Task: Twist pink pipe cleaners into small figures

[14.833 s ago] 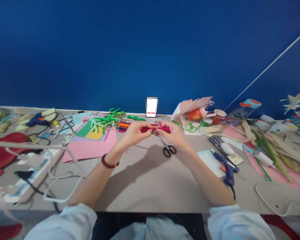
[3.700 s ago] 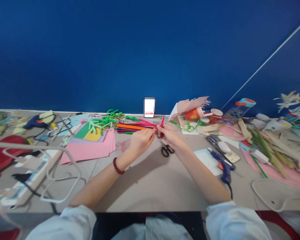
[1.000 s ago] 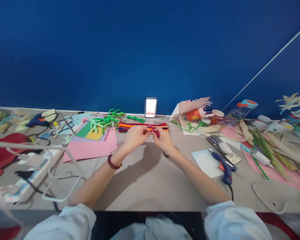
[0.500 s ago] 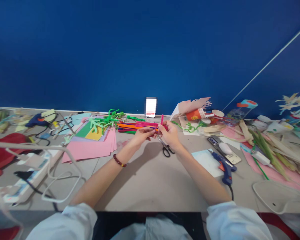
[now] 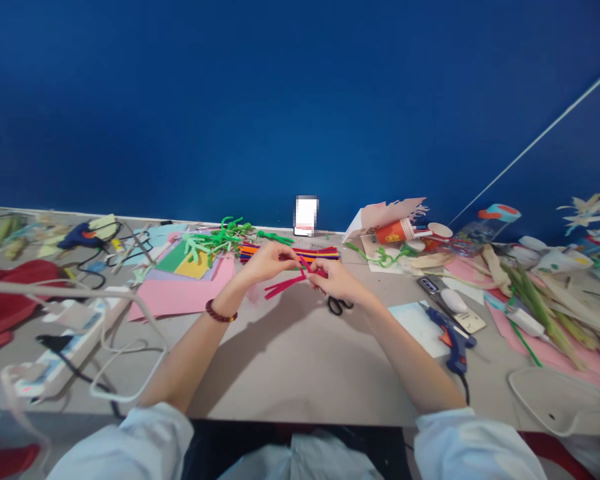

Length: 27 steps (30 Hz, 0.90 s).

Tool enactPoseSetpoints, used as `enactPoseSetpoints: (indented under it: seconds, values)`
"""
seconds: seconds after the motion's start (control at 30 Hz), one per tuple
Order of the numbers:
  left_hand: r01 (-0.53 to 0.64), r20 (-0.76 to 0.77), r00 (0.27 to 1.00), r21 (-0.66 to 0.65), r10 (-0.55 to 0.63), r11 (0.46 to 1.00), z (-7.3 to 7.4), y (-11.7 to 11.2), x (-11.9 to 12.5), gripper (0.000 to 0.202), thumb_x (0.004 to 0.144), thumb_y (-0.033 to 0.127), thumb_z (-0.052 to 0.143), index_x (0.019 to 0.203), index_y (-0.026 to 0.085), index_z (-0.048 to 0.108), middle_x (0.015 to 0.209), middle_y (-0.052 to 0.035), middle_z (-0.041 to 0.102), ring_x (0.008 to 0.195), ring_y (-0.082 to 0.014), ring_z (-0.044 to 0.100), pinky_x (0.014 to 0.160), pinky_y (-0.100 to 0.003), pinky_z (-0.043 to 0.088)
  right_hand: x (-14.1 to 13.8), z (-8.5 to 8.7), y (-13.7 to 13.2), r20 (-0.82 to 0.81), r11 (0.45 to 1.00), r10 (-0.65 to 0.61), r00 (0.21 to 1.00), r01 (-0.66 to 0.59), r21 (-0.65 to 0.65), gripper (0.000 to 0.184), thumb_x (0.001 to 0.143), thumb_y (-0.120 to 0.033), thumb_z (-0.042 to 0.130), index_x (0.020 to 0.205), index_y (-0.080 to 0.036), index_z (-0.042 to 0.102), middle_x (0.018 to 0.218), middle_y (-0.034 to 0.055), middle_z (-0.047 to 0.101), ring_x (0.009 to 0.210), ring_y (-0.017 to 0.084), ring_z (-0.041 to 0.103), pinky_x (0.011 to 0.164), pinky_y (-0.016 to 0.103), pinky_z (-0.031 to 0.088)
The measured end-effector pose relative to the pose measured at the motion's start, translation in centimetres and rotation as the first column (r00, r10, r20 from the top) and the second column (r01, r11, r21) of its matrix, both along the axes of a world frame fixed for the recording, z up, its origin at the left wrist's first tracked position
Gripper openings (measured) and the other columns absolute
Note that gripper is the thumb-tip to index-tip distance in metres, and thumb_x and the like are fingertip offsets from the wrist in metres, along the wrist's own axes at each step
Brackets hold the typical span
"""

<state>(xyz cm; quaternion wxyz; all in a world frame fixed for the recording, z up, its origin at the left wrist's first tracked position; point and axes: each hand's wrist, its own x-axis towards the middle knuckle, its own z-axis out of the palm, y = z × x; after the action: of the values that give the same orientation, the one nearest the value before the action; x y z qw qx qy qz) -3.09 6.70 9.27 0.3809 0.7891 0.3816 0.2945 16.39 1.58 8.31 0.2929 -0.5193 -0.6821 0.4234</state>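
Both my hands are raised over the middle of the table, holding crimson pipe cleaners (image 5: 284, 287) between them. My left hand (image 5: 267, 263) pinches them at its fingertips, and my right hand (image 5: 338, 281) grips them near the crossing. Loose ends stick out toward me at the lower left. Just behind my hands lies a bundle of multicoloured pipe cleaners (image 5: 291, 254), partly hidden by my fingers. Black-handled scissors (image 5: 339, 306) lie under my right hand, with their blades hidden. A dark red beaded bracelet (image 5: 219, 311) circles my left wrist.
Pink paper sheets (image 5: 180, 295) and green pipe cleaner shapes (image 5: 215, 241) lie to the left. A blue glue gun (image 5: 453, 340) sits to the right, near scattered paper and corn husks (image 5: 540, 313). A power strip (image 5: 63, 348) and cables occupy the front left.
The multicoloured bundle now lies on the table rather than in my hands. Crimson pipe cleaners now cross between my hands, and my left hand has shifted farther left.
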Motion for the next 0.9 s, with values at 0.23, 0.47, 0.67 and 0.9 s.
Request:
enactPoseSetpoints:
  seconds: [0.23,0.47,0.67,0.9]
  values:
    - [-0.133,-0.206,0.962,0.213,0.177,0.968,0.4,-2.5,1.9,0.018,0.073,0.033,0.064,0.064,0.019,0.07,0.059,-0.0008,0.064,0.051,-0.0115,0.049,0.049,-0.024,0.028,-0.6,-2.4,1.0,0.18,0.89,-0.249,0.952,0.151,0.431,0.005,0.078,-0.021,0.049,0.077,-0.019,0.054,0.068,0.0037,0.063,0.061,0.016,0.057,0.057,0.025,0.038]
    - [-0.222,-0.043,0.97,0.225,0.237,0.949,-1.4,-3.0,3.7,0.03,0.079,0.04,0.059,0.063,0.017,0.067,0.058,-0.0009,0.065,0.052,-0.0115,0.05,0.053,-0.023,0.033,-0.4,-2.7,1.9,-0.313,0.915,-0.312,0.897,0.373,0.156,0.022,0.077,-0.041,0.055,0.072,-0.022,0.046,0.051,-0.004,0.053,0.041,0.011,0.046,0.041,0.023,0.036]
    - [-0.234,0.115,0.97,0.179,0.216,0.956,-1.9,-2.9,4.0,0.025,0.082,0.039,0.058,0.08,0.019,0.072,0.076,-0.0027,0.072,0.062,-0.0128,0.058,0.054,-0.022,0.038,0.0,-1.9,2.4,-0.608,0.965,-0.257,0.751,0.227,-0.128,0.035,0.063,-0.047,0.071,0.068,-0.019,0.049,0.051,-0.0048,0.055,0.038,0.007,0.045,0.037,0.02,0.036]
    - [-0.269,0.12,0.962,0.26,0.245,0.927,-1.2,-2.6,3.6,0.015,0.08,0.03,0.061,0.077,0.019,0.07,0.079,-0.0023,0.072,0.068,-0.0147,0.062,0.058,-0.023,0.043,1.0,-1.7,3.0,-0.64,0.976,-0.209,0.74,0.121,-0.179,0.024,0.063,-0.034,0.072,0.074,-0.017,0.059,0.057,-0.0038,0.058,0.045,0.007,0.051,0.047,0.02,0.043]
